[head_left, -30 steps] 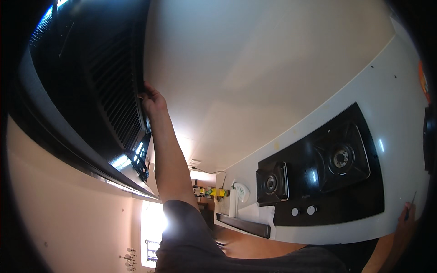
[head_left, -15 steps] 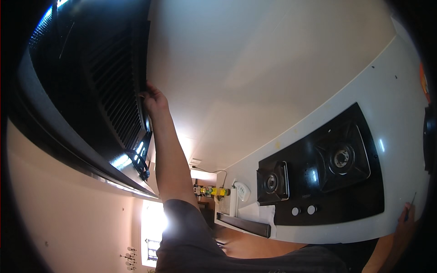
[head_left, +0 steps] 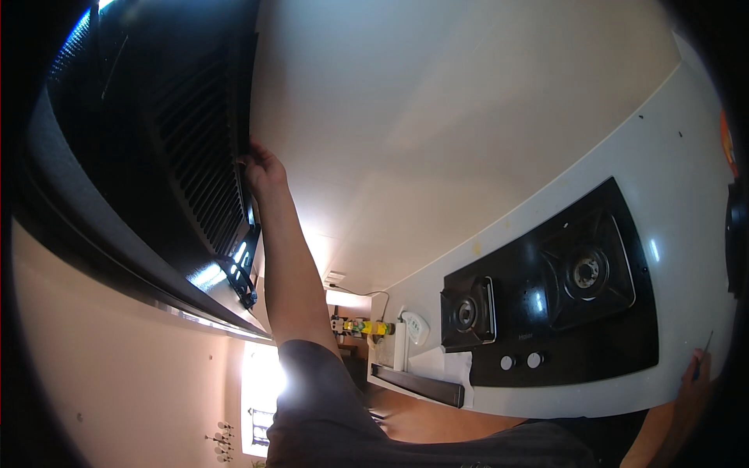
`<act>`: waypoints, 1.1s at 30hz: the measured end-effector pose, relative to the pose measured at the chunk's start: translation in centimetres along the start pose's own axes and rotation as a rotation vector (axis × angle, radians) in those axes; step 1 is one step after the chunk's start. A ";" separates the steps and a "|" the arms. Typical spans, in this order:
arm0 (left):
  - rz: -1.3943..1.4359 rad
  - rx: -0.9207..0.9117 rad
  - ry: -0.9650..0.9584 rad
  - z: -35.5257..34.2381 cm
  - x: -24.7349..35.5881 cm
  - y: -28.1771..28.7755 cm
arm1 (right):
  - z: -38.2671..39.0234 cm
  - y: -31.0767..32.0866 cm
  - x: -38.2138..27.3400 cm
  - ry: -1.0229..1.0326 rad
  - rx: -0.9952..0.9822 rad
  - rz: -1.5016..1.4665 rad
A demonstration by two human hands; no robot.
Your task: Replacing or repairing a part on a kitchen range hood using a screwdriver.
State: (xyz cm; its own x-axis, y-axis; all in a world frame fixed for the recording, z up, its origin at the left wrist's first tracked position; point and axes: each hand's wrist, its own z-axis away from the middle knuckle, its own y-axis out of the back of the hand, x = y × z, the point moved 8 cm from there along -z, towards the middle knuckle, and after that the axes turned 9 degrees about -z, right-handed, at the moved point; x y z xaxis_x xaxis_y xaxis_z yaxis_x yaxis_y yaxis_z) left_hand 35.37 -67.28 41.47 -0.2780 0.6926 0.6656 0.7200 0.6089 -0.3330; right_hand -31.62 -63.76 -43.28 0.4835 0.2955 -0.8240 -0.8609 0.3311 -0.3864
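Raised at the upper left, my left hand [head_left: 266, 170] has its fingers curled against the wall-side edge of a black range hood [head_left: 101, 140], beside its slatted grille [head_left: 199, 152]. The fingertips are partly hidden by that edge, and the arm stretches up from the lower middle. Far off at the lower right, my right hand [head_left: 693, 376] is closed around a slim tool that looks like a screwdriver [head_left: 709, 341], its thin metal shaft pointing up over the white counter. A dark bracket-like part [head_left: 243, 282] shows at the hood's lower end.
A black two-burner gas hob [head_left: 515, 312] is set in the white counter [head_left: 686, 257]. Left of it lie a white power strip [head_left: 401, 347] and a long dark bar [head_left: 421, 385]. Two tiny dark pieces, one a speck [head_left: 680, 134], lie near the wall. Something orange [head_left: 727, 140] shows far right.
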 end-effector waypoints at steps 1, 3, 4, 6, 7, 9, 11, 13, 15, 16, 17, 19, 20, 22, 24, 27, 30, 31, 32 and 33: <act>0.028 0.014 0.030 -0.3 -0.9 1.1 | 2.0 -4.0 -6.3 0.073 -0.056 0.639; 0.059 0.042 0.068 -1.0 -2.6 3.2 | 4.1 -8.5 -12.2 0.135 -0.100 1.297; 0.038 0.073 0.038 -1.3 -2.8 4.2 | 4.2 -8.5 -12.6 0.142 -0.101 1.296; 0.014 0.102 0.009 -1.6 -3.2 4.8 | 4.3 -8.7 -13.1 0.147 -0.103 1.294; 0.003 0.106 0.005 -1.7 -3.3 4.6 | 4.4 -8.8 -13.3 0.135 -0.100 1.285; -0.008 0.109 0.001 -1.8 -3.4 4.6 | 4.4 -8.9 -13.3 0.124 -0.096 1.276; 0.014 0.060 0.036 -2.3 -3.6 4.6 | 4.5 -9.1 -13.7 0.147 -0.097 1.266; 0.029 0.064 0.025 -3.5 -3.0 5.0 | 4.5 -9.4 -13.5 0.138 -0.088 1.270; 0.047 0.066 0.021 -4.3 -2.6 5.1 | 4.5 -9.2 -13.2 0.125 -0.075 1.277; 0.090 0.080 0.067 -4.4 -3.0 5.3 | 4.4 -9.1 -13.1 0.146 -0.067 1.295; 0.134 0.094 0.113 -4.6 -3.4 5.5 | 4.4 -9.0 -13.1 0.168 -0.059 1.312; 0.135 0.094 0.122 -4.4 -3.7 5.4 | 4.5 -8.9 -13.2 0.157 -0.063 1.287; 0.136 0.093 0.129 -4.4 -3.9 5.4 | 4.5 -8.8 -13.2 0.148 -0.069 1.260; 0.128 0.096 0.112 -4.5 -3.7 5.4 | 4.5 -9.0 -13.3 0.151 -0.071 1.261; 0.120 0.098 0.094 -4.8 -3.5 5.5 | 4.5 -9.2 -13.5 0.155 -0.076 1.266; 0.082 0.094 0.058 -4.9 -3.0 5.5 | 4.7 -9.6 -13.7 0.158 -0.082 1.270; 0.124 0.094 0.131 -4.3 -3.6 5.2 | 4.7 -9.9 -13.7 0.147 -0.097 1.270; 0.122 0.117 0.110 -4.1 -3.5 5.1 | 4.7 -10.0 -13.7 0.146 -0.102 1.267; 0.119 0.142 0.088 -3.9 -3.4 5.2 | 4.7 -10.0 -13.6 0.144 -0.108 1.265; 0.127 0.147 0.083 -4.1 -2.9 5.6 | 2.0 -4.3 -7.9 0.155 -0.105 1.268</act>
State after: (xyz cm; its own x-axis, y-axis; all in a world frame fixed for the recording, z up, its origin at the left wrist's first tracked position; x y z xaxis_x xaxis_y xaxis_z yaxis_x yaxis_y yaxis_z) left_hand 42.82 -67.44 40.42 -0.1330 0.7366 0.6632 0.6438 0.5729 -0.5072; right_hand -31.38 -65.72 -34.25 -0.6975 0.2417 -0.6746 -0.7153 -0.1784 0.6756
